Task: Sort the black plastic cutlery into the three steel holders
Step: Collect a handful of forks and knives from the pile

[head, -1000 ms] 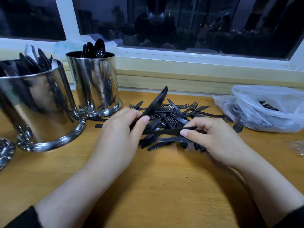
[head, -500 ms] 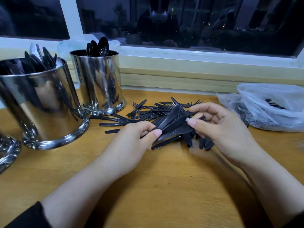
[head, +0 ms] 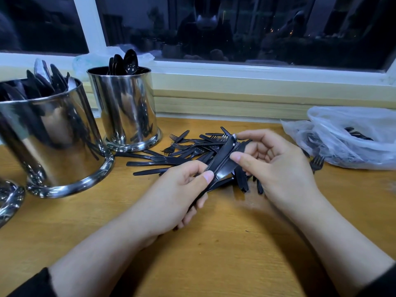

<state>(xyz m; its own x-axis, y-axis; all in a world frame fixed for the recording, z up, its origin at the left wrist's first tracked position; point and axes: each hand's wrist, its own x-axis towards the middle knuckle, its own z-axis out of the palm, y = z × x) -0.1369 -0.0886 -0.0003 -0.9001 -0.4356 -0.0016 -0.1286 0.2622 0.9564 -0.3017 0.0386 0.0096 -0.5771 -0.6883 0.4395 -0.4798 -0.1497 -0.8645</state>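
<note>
Black plastic knives [head: 222, 162] now sit as a bundle in the left hand [head: 182, 196], fingers curled round the handles, blades slanting up toward the window. Half a second ago the right hand [head: 276, 168] was just reaching in; now its thumb and fingers curl round the top of the bundle. It looks like squaring up the stack, so a drop into a holder seems close.

The pile [head: 192, 148] of forks and knives lies mid-table toward the back edge, just behind the hands. The near holder [head: 55, 133], at the left edge, is packed with what look like knives; the spoon holder [head: 126, 108] stands behind it. Only a sliver of the third holder [head: 8, 200] shows at the left edge. A plastic bag [head: 347, 138] with more cutlery sits by the right edge. Nothing blocks the way leftward.
</note>
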